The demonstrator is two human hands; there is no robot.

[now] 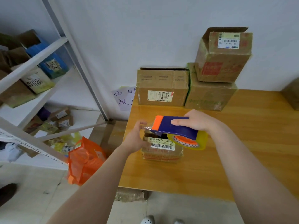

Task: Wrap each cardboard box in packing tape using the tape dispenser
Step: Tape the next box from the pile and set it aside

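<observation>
– White wall [145, 29] behind, brown table [242, 151] in front. Where is the box that is getting wrapped?

– Right in the middle, a bit toward six o'clock. It is the small box [161, 152], and it sits on the table under both hands.

– What are the hands doing?

– The right hand [197, 121] is curled around the tape dispenser [174, 126], just above the small box. The left hand [135, 138], at nine o'clock from the box, looks like it pinches the loose tape end [148, 127] with bent fingers.

– Is the job nearly done?

– I think not. The small box looks shiny, so it may have some tape on already. This new strip is not stuck down yet. Also, the top box [224, 62] at one o'clock has a flap standing open.

– How many things?

– One dispenser and one tape roll [199, 143]. Five boxes on the table: the small one, the back box [161, 88] at twelve o'clock, the bottom box [210, 96] with the top box on it, and a bit of an edge box [292, 96] at three o'clock.
</observation>
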